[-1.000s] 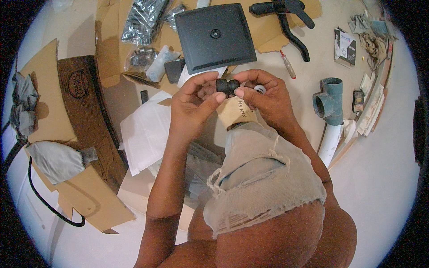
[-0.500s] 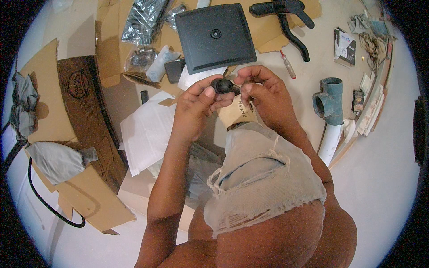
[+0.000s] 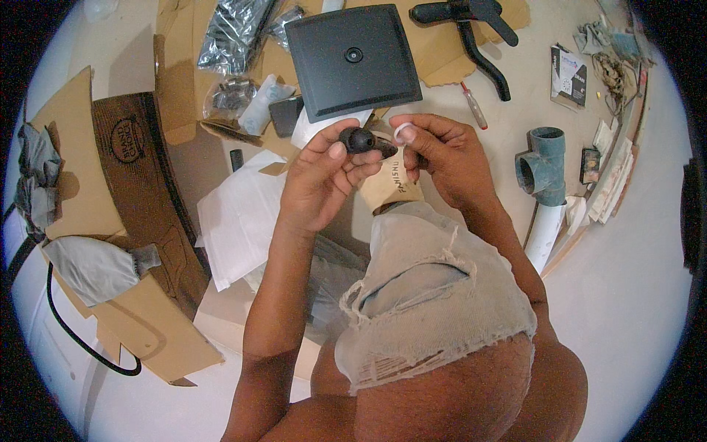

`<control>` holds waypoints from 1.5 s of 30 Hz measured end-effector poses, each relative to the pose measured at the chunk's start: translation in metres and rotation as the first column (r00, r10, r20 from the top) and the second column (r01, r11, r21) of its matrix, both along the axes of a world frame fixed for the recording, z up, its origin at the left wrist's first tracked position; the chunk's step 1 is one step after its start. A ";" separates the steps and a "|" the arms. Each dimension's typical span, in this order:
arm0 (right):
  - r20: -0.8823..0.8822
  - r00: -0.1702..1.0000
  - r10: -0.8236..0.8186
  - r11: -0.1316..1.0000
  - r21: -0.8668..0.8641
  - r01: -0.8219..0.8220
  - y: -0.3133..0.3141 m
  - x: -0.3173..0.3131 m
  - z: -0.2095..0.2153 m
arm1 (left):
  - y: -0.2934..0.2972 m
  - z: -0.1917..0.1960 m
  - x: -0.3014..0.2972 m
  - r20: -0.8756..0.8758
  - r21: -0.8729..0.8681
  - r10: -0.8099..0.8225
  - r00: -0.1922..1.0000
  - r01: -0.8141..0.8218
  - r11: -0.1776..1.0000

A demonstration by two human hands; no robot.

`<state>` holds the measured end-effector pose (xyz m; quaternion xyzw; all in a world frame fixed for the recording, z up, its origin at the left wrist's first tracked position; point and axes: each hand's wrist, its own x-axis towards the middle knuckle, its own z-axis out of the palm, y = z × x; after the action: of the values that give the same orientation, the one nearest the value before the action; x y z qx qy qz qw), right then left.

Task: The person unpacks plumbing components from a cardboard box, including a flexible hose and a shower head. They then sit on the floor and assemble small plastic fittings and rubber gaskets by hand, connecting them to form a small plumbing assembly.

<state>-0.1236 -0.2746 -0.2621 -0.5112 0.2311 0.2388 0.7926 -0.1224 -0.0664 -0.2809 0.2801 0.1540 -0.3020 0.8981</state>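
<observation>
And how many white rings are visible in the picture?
1: the white ring, held in the right hand, near the black fitting in the left hand. Others may be hidden.

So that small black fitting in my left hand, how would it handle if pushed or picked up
The black fitting would probably roll if pushed, given its rounded end. It looks stiff, showing no visible dent where your left hand grips it. It may be fairly easy to lift, being small beside your palm.

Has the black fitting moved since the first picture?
Yes: the black fitting has shifted left, judged against the square plate.
</observation>
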 end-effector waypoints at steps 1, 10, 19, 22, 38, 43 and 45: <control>-0.016 0.999 0.038 0.997 -0.069 -0.039 0.000 0.000 0.000 | 0.000 0.000 0.000 0.009 0.020 -0.007 1.000 0.007 1.000; 0.090 0.993 0.076 0.992 -0.103 -0.067 0.001 -0.003 -0.007 | -0.009 0.006 -0.001 -0.001 0.135 0.023 1.000 -0.022 0.991; 0.042 0.993 0.110 0.993 0.043 -0.111 0.002 -0.008 -0.018 | -0.013 0.008 0.000 0.141 0.472 -0.103 0.985 0.025 0.881; 0.020 0.992 0.123 0.992 0.022 -0.123 0.003 -0.007 -0.018 | -0.012 0.009 0.001 0.169 0.488 -0.112 0.979 0.015 0.873; 0.119 0.985 0.124 0.977 -0.191 -0.100 0.006 -0.005 -0.003 | -0.008 -0.003 -0.005 -0.038 0.209 0.028 0.999 -0.020 0.978; 0.296 0.940 0.168 0.917 -0.398 -0.038 0.011 -0.005 -0.004 | -0.009 -0.007 -0.006 -0.132 0.108 0.052 0.990 -0.038 0.993; 0.316 0.930 0.186 0.901 -0.432 -0.034 0.011 -0.004 -0.006 | -0.010 -0.008 -0.007 -0.148 0.094 0.060 0.987 -0.046 0.995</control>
<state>-0.1273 -0.2635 -0.2683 -0.7158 0.1028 0.1343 0.6775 -0.1291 -0.0765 -0.2887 0.2924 0.2423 -0.2912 0.8781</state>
